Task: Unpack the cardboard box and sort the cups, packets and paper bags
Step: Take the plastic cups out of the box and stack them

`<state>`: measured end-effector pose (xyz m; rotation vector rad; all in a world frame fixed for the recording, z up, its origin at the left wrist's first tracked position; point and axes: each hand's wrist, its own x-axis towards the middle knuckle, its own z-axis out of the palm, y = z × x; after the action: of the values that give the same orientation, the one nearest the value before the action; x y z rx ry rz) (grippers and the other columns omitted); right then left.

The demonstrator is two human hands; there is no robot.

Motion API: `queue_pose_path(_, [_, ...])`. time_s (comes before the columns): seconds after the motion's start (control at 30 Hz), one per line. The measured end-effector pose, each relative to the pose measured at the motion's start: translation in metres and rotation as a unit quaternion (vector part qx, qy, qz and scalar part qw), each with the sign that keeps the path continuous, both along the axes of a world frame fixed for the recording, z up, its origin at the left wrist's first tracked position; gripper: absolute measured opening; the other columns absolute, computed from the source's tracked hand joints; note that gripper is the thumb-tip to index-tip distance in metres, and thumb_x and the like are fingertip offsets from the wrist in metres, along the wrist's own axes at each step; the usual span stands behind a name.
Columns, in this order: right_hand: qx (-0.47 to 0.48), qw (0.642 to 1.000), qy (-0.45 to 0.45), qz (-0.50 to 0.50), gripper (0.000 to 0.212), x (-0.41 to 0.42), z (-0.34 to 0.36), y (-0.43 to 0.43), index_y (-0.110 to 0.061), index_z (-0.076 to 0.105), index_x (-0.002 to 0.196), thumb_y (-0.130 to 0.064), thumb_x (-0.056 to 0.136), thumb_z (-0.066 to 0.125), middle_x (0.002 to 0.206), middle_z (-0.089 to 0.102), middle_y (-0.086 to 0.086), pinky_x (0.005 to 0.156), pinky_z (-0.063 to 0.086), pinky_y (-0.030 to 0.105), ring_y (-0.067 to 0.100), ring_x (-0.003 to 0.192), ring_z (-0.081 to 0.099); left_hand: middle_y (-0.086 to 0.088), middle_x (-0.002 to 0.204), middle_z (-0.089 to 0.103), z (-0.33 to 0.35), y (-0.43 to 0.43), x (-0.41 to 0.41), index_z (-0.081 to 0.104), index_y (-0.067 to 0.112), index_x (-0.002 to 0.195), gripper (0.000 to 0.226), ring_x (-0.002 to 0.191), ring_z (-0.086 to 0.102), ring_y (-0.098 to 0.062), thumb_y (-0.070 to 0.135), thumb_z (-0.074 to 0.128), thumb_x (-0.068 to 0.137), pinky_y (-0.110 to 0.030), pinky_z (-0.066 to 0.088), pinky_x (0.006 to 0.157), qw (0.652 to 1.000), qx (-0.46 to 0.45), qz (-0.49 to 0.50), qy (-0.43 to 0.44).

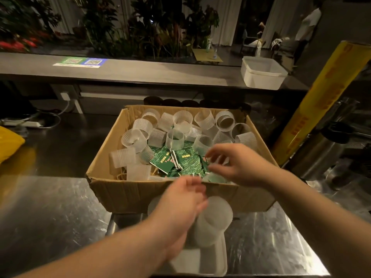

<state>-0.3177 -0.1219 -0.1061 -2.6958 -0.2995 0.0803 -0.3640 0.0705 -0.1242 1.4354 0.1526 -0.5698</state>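
Reaching into box [130, 193] at 12 o'clock | right hand [239, 163] half-open over packets [162, 161] | left hand [180, 203] curled beside stack [212, 219] at 6 | holds unclear, blurred | cups [182, 121] look light, crushable: take by rim

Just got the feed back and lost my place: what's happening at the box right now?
A person is unpacking an open cardboard box on a steel counter. Ribbed clear cups and green packets lie loose inside. The right hand reaches in over the packets; blur hides whether its fingers hold anything. The left hand is beside a stack of cups standing in a white tray in front of the box, grip unclear.
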Motion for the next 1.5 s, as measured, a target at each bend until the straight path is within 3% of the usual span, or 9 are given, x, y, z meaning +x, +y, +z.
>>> queue_pose_path(0.2, [0.068, 0.993, 0.05, -0.083, 0.021, 0.06, -0.02, 0.003, -0.017, 0.065, 0.118, -0.026, 0.098, 0.065, 0.104, 0.067, -0.008, 0.081, 0.057, 0.023, 0.007, 0.096, 0.066, -0.007, 0.109, 0.065, 0.023, 0.048, 0.126, 0.061, 0.018, 0.112, 0.02, 0.089, 0.064, -0.018, 0.004, 0.052, 0.101, -0.027, 0.057, 0.071, 0.946, 0.223, -0.084, -0.22])
queue_pose_path(0.4, [0.035, 0.978, 0.207, -0.022, 0.042, 0.104, -0.076, 0.058, -0.016, 0.061, 0.131, -0.029, 0.093, 0.073, 0.126, 0.066, 0.004, 0.088, 0.057, 0.027, 0.017, 0.107, 0.066, 0.001, 0.119, 0.066, -0.05, 0.085, 0.19, 0.056, 0.029, 0.133, 0.037, 0.103, 0.063, -0.021, 0.023, 0.058, 0.097, -0.042, 0.054, 0.092, 0.738, 0.601, -0.196, -0.235])
queue_pose_path(0.67, [-0.101, 0.944, 0.31, 0.05, 0.067, 0.125, -0.11, 0.102, -0.022, 0.047, 0.148, -0.032, 0.088, 0.077, 0.142, 0.056, 0.004, 0.106, 0.048, 0.043, 0.027, 0.125, 0.057, 0.0, 0.11, 0.06, -0.08, 0.081, 0.189, 0.068, 0.024, 0.118, 0.029, 0.1, 0.062, -0.022, 0.039, 0.061, 0.095, -0.038, 0.054, 0.084, 0.635, 0.668, -0.251, -0.296])
queue_pose_path(0.8, [-0.006, 0.958, 0.285, 0.018, 0.042, 0.125, -0.109, 0.087, -0.019, 0.063, 0.129, -0.02, 0.089, 0.076, 0.117, 0.062, -0.004, 0.096, 0.056, 0.036, 0.019, 0.108, 0.062, 0.005, 0.099, 0.066, -0.074, 0.087, 0.188, 0.067, 0.028, 0.106, 0.013, 0.094, 0.063, -0.018, 0.028, 0.057, 0.098, -0.034, 0.053, 0.079, 0.665, 0.633, -0.222, -0.328])
queue_pose_path(0.93, [0.242, 0.928, 0.26, -0.109, 0.026, 0.124, -0.105, 0.062, -0.021, 0.067, 0.111, -0.004, 0.097, 0.053, 0.102, 0.061, 0.0, 0.072, 0.053, 0.034, 0.018, 0.08, 0.06, 0.014, 0.09, 0.059, -0.067, 0.096, 0.184, 0.054, 0.042, 0.1, 0.011, 0.084, 0.057, -0.007, 0.034, 0.05, 0.105, -0.028, 0.045, 0.065, 0.766, 0.525, -0.147, -0.34])
queue_pose_path(1.0, [0.317, 0.906, 0.227, -0.162, 0.016, 0.123, -0.101, 0.056, -0.019, 0.064, 0.115, -0.023, 0.105, 0.053, 0.112, 0.061, 0.0, 0.084, 0.052, 0.041, 0.018, 0.09, 0.059, 0.015, 0.093, 0.058, -0.063, 0.098, 0.183, 0.056, 0.04, 0.103, 0.01, 0.085, 0.054, -0.004, 0.033, 0.049, 0.105, -0.029, 0.048, 0.07, 0.802, 0.466, -0.112, -0.357])
queue_pose_path(1.1, [0.408, 0.874, 0.203, -0.17, 0.056, 0.122, -0.095, 0.051, -0.018, 0.059, 0.12, -0.061, 0.086, 0.068, 0.124, 0.06, -0.004, 0.098, 0.043, 0.039, 0.016, 0.11, 0.055, 0.016, 0.097, 0.057, -0.058, 0.096, 0.18, 0.056, 0.036, 0.098, 0.014, 0.093, 0.051, -0.004, 0.028, 0.047, 0.106, -0.037, 0.049, 0.083, 0.834, 0.395, -0.088, -0.374])
queue_pose_path(1.33, [0.454, 0.863, 0.144, -0.168, 0.034, 0.119, -0.096, 0.044, -0.018, 0.061, 0.119, -0.04, 0.094, 0.069, 0.121, 0.063, 0.006, 0.079, 0.043, 0.03, 0.016, 0.095, 0.056, 0.008, 0.103, 0.046, -0.063, 0.096, 0.173, 0.043, 0.03, 0.095, 0.023, 0.093, 0.046, -0.014, 0.049, 0.057, 0.098, -0.033, 0.045, 0.079, 0.872, 0.343, -0.075, -0.342])
queue_pose_path(1.5, [0.281, 0.911, 0.061, -0.297, 0.072, 0.126, -0.11, 0.035, -0.02, 0.06, 0.127, -0.065, 0.074, 0.079, 0.125, 0.065, 0.002, 0.094, 0.055, 0.047, 0.022, 0.109, 0.063, 0.008, 0.107, 0.041, -0.064, 0.098, 0.17, 0.037, 0.033, 0.095, 0.034, 0.091, 0.046, -0.014, 0.044, 0.069, 0.092, -0.031, 0.045, 0.076, 0.864, 0.335, -0.067, -0.368])
